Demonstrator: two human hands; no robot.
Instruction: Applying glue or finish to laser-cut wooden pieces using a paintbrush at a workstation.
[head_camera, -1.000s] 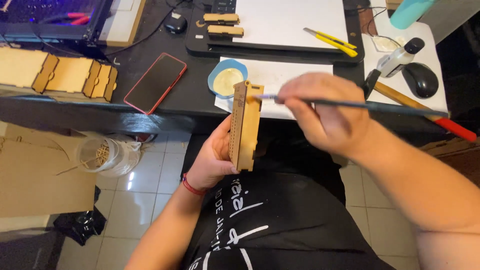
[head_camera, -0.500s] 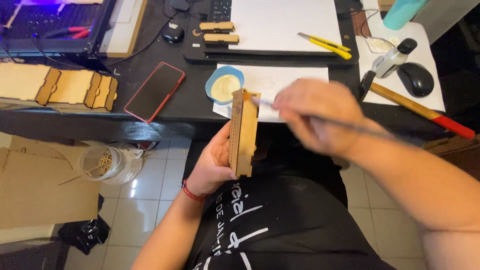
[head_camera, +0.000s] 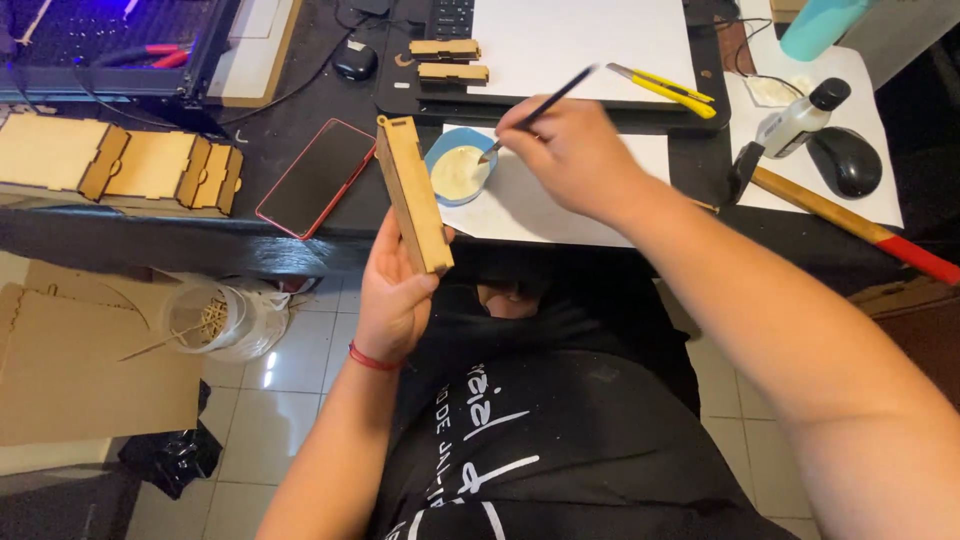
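Left hand (head_camera: 395, 300) grips the lower end of a flat wooden box piece (head_camera: 412, 195), fingers wrapped round it, edge-on to the camera and tilted so its top leans toward the desk. Right hand (head_camera: 570, 160) is closed on a thin paintbrush (head_camera: 540, 108); brush tip sits in the pale paste of a small blue dish (head_camera: 458, 170). The dish lies between the two hands, just right of the wooden piece, on a white paper sheet (head_camera: 540, 205) at the desk's (head_camera: 250, 245) near edge. The hands are apart.

Hard to make out: whether the bristles touch the dish bottom; the far face of the wooden piece is hidden. A red-handled hammer (head_camera: 850, 220) runs off the right edge. The teal container (head_camera: 815, 25) is cut off at the top.

Other items: red-cased phone (head_camera: 318, 178), screen dark, left of the wooden piece; more wooden assemblies (head_camera: 120, 165) at far left; yellow utility knife (head_camera: 665, 88) on a large white board (head_camera: 580, 45); small clear bottle with black cap (head_camera: 800, 115), lying beside a black mouse (head_camera: 845, 160). Its label is not legible.
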